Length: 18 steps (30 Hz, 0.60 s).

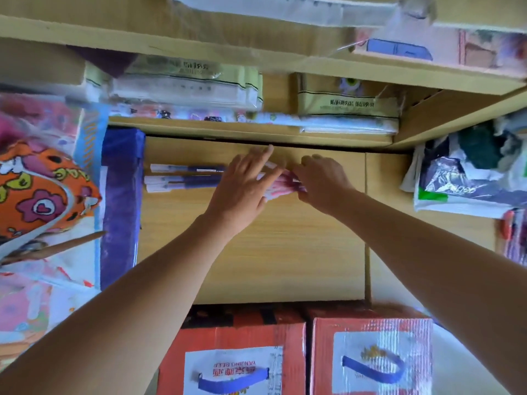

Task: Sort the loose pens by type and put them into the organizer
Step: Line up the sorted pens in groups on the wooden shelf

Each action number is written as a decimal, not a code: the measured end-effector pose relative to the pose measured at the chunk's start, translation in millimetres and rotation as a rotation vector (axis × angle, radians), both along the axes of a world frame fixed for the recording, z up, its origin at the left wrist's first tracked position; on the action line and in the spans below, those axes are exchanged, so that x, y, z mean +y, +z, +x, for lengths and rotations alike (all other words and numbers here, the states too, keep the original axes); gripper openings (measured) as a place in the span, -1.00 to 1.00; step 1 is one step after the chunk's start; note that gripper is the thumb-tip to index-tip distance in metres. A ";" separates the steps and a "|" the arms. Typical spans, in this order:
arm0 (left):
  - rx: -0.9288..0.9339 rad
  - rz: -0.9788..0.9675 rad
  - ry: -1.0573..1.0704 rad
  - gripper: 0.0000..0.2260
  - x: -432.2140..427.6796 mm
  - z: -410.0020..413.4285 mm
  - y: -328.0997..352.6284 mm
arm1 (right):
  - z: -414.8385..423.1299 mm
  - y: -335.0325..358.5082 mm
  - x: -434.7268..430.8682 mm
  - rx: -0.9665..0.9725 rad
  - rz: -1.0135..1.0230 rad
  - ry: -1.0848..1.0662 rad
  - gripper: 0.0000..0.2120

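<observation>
Several white pens with blue barrels (182, 178) lie side by side on the wooden surface (285, 246), left of my hands. A bunch of white pens with pink-red barrels (282, 182) lies between my hands. My left hand (242, 189) rests flat on the bunch's left end, fingers straight. My right hand (322, 181) curls its fingers round the bunch's right end. Both hands hide most of the pink-red pens. No organizer is plainly recognisable.
A blue box (121, 195) stands left of the pens, with colourful packages (42, 195) beyond it. Shelves with wrapped stationery packs (185, 89) hang above. Two red beer cartons (236, 354) sit at the near edge. Plastic bags (467, 178) lie at right.
</observation>
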<state>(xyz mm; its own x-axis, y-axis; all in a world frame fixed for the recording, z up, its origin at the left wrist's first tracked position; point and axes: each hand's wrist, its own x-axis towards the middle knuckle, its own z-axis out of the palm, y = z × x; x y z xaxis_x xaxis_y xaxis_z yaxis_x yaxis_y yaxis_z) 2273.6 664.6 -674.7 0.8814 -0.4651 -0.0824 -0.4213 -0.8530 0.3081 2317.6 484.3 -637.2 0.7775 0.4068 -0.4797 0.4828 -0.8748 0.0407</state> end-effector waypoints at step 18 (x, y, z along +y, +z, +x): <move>0.003 0.120 0.050 -0.39 -22.1 4.2 -3.5 | -25.0 -26.5 -43.5 -0.151 0.248 -0.035 -0.39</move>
